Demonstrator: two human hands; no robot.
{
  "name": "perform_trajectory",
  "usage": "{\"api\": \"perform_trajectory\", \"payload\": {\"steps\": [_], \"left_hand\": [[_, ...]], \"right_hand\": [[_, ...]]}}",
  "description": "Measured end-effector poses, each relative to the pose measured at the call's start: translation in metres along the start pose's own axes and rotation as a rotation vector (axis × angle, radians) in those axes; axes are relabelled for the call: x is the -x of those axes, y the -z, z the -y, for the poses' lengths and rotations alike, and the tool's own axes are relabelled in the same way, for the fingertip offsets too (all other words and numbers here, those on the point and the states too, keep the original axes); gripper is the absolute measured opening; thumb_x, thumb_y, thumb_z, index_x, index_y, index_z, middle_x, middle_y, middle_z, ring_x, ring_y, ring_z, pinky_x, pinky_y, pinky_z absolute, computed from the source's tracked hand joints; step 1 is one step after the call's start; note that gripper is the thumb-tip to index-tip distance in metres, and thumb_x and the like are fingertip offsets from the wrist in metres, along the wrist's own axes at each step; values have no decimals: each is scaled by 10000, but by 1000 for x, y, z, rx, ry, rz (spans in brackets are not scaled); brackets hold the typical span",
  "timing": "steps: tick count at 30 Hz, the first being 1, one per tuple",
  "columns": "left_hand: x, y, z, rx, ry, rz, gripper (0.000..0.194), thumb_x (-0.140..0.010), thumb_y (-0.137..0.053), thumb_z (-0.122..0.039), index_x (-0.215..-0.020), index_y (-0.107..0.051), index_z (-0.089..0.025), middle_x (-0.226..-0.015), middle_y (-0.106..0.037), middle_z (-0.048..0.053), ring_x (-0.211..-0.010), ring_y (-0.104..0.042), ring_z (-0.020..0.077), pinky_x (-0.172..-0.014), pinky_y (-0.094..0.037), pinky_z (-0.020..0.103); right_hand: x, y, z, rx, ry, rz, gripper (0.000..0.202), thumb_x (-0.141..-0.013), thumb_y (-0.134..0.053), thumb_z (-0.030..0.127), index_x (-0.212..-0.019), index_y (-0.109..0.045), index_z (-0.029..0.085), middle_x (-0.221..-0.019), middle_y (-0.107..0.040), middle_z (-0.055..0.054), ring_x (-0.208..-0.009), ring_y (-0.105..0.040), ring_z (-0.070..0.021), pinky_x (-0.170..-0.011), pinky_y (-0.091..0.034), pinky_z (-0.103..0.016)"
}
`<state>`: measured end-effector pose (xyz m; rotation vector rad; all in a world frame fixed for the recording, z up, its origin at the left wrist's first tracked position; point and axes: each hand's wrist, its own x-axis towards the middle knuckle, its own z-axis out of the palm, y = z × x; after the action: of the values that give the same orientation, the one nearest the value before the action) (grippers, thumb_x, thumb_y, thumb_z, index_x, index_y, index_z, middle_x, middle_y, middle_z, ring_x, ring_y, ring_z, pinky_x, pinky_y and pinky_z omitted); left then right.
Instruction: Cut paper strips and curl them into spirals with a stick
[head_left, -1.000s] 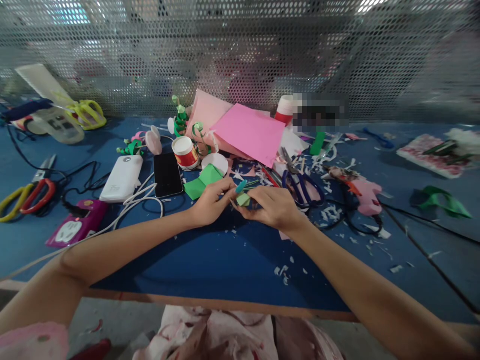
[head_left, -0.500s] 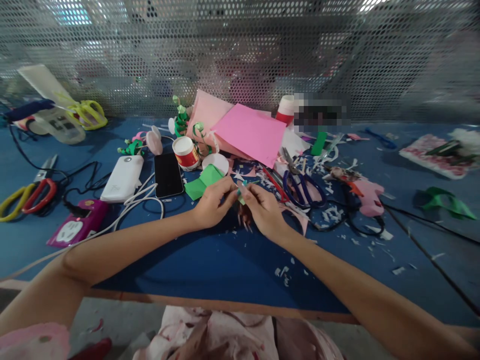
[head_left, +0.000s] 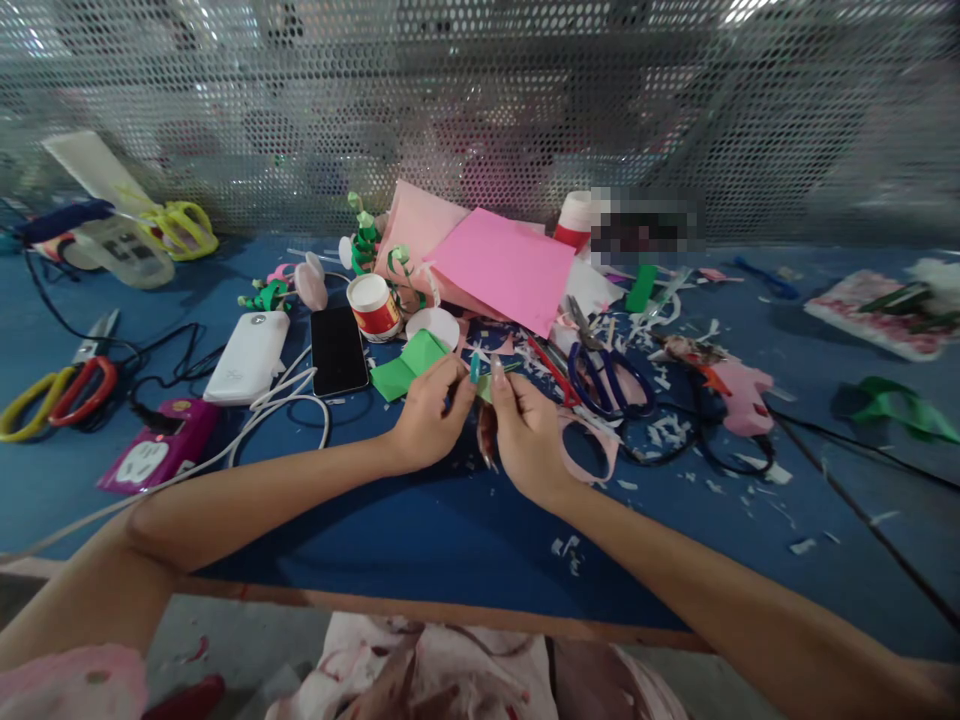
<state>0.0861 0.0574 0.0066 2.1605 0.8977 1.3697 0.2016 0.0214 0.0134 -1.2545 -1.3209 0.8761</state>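
Observation:
My left hand [head_left: 433,415] and my right hand [head_left: 529,432] meet above the table, thumbs up and fingers curled, pinching a small light-green piece of paper [head_left: 485,388] between them. Most of that piece is hidden by the fingers. Just behind my left hand lies a folded bright-green paper [head_left: 411,366], beside a round white disc [head_left: 433,327]. To the right of my right hand is a pink paper scrap with a round hole [head_left: 609,458]. Scissors with dark blue handles [head_left: 611,385] lie beyond it.
Pink paper sheets [head_left: 504,265] and a red-and-white tub [head_left: 373,307] stand behind. A phone [head_left: 337,350], a white power bank [head_left: 247,358], a purple pouch [head_left: 161,445] and red-and-yellow scissors [head_left: 64,395] lie left. A pink glue gun [head_left: 741,395] with its cord lies right, among paper scraps.
My thumbs have drawn slightly apart and straightened on the light-green paper, so more of it shows. My right hand has shifted a little lower, uncovering more of the holed pink scrap.

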Motion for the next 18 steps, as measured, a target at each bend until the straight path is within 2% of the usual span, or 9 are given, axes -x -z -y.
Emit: {"api": "perform_trajectory", "payload": {"steps": [4, 7, 10, 18], "left_hand": [[1, -1, -2, -1, -27, 5, 206, -848, -380, -154, -649, -339, -183, -632, -384, -13, -592, -374, 96, -559, -351, 240], [1, -1, -3, -6, -57, 16, 206, -843, -378, -141, -645, -337, -182, -639, -396, -6, -602, -383, 100, -567, -355, 244], [2, -2, -4, -2, -26, 22, 202, -847, -380, -162, -649, -345, -183, -641, -402, -4, -606, -391, 104, -574, -358, 249], [3, -1, -6, 117, 41, 24, 211, -849, -387, -198, -643, -352, -175, -644, -391, -13, -607, -379, 92, -583, -343, 237]], "right_hand": [[-2, -2, -1, -27, 21, -30, 384, -809, -448, 502, -569, -372, 211, -442, -382, 42, -383, -375, -88, -365, -307, -227], [-2, -4, -2, -167, -72, 22, 389, -785, -462, 536, -583, -380, 214, -417, -379, 53, -341, -368, -86, -334, -304, -231], [0, -6, -4, -204, -124, 39, 404, -779, -456, 558, -578, -384, 215, -393, -379, 58, -300, -356, -83, -302, -289, -235], [5, -4, -3, -110, -29, 11, 400, -824, -423, 506, -561, -384, 208, -393, -375, 56, -306, -358, -69, -301, -293, -215]]}}
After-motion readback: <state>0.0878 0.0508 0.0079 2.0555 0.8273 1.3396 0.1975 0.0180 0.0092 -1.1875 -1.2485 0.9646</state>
